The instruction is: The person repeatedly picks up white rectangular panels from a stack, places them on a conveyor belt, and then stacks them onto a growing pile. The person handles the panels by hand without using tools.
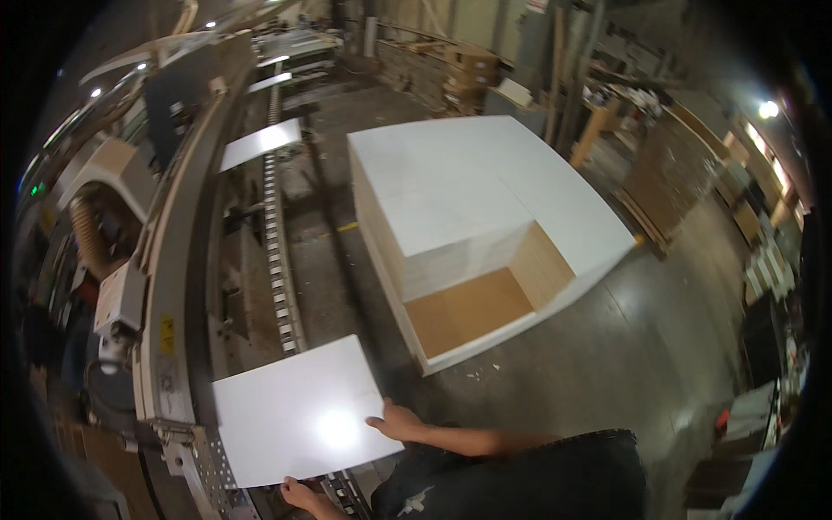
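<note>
A glossy white rectangular panel (pixel 286 420) lies flat at the feed end of a long edge machine, its left edge against the machine and a bright glare on its surface. My left hand (pixel 301 495) pinches the panel's near edge, fingertips at the rim. On its right edge, my right hand (pixel 400 423) grips the panel, thumb over the top; the fingers below are partly hidden. Farther along the roller track (pixel 276 251), another white panel (pixel 262 145) rests against the machine.
Right of the track stands a large stack of white panels (pixel 459 173), with a notch at its near corner showing a brown board (pixel 472 308). The machine (pixel 178 286) runs along the left side with a ribbed hose (pixel 87 230). Brown boards (pixel 667 186) lean at the far right.
</note>
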### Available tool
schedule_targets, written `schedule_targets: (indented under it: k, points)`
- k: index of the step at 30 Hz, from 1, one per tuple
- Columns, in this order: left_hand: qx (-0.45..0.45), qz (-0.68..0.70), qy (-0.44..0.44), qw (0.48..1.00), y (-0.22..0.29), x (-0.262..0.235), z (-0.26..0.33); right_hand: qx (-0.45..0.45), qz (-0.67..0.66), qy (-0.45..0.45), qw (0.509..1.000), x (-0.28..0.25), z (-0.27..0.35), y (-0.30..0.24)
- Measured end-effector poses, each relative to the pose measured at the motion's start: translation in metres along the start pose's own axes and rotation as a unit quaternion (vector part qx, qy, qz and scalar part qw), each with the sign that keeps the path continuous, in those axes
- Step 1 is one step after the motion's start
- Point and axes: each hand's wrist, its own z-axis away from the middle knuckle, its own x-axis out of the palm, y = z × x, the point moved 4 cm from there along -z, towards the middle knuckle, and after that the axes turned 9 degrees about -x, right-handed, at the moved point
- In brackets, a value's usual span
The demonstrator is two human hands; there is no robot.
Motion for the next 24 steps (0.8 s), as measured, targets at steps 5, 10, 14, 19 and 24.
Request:
schedule_targets:
  k: [5, 10, 14, 19, 24]
  points:
    - [-0.003, 0.006, -0.080, 0.997, 0.038, 0.056, 0.001, 0.013, -0.068, 0.096, 0.993, -0.028, -0.004, 0.010]
    - [-0.017, -0.014, -0.154, 0.988, 0.049, 0.091, -0.016, 0.074, -0.176, 0.090, 0.978, -0.065, 0.061, 0.047]
    - [0.007, -0.015, -0.235, 0.972, 0.045, 0.130, -0.049, 0.037, 0.003, 0.226, 0.973, -0.065, 0.125, 0.147]
    - [-0.007, -0.040, -0.371, 0.928, 0.068, 0.157, -0.081, 0.116, 0.030, 0.237, 0.964, -0.090, 0.218, 0.234]
    - [0.174, -0.010, -0.216, 0.961, 0.087, 0.157, 0.111, 0.302, -0.280, 0.277, 0.869, -0.112, 0.298, 0.287]
